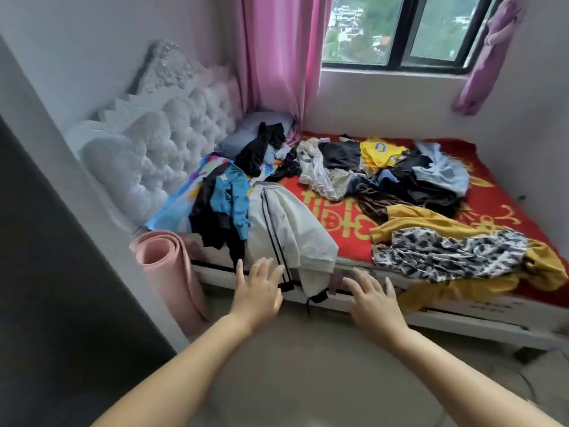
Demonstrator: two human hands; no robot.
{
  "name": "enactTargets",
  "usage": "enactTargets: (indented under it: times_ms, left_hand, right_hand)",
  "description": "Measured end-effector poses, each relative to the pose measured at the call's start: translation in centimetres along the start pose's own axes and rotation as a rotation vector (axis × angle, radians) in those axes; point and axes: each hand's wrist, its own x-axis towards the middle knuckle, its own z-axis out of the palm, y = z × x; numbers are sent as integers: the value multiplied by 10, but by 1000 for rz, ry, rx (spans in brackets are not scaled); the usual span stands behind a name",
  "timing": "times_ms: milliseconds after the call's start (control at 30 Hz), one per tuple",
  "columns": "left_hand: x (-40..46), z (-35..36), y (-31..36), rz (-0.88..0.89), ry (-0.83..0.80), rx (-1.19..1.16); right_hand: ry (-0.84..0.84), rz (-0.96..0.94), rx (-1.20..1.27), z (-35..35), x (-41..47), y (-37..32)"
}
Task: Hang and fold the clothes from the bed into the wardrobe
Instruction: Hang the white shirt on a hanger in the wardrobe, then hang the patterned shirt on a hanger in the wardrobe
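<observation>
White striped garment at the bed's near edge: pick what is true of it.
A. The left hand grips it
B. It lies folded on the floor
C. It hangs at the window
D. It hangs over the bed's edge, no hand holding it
D: the white striped garment drapes over the bed's edge, while the left hand and right hand reach toward it open.

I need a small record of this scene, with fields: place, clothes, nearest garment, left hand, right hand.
place: bed with red cover, under a window
clothes: many, loose and unfolded on the bed
nearest garment: white jacket with black stripes, hanging over the bed edge
left hand: open, reaching toward the jacket
right hand: open, holds nothing
</observation>
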Motion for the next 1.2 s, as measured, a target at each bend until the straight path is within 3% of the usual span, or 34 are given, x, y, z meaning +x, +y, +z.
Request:
enactTargets:
  times_ms: [167,433,600,900,1200]
  left_hand:
    - [67,27,26,73,-62,-58]
    - [205,56,9,132,-174,-154]
    - [297,63,27,260,-224,-131]
    - [396,99,145,540,-348,-166]
    - [525,138,299,595,-420,-177]
  right_hand:
    - [-82,123,11,19,26,49]
    - [-135,284,103,30,134,98]
    - [-155,439,144,27,169,142]
    - [-243,736,229,52,176,242]
    - [-312,823,264,83,214,412]
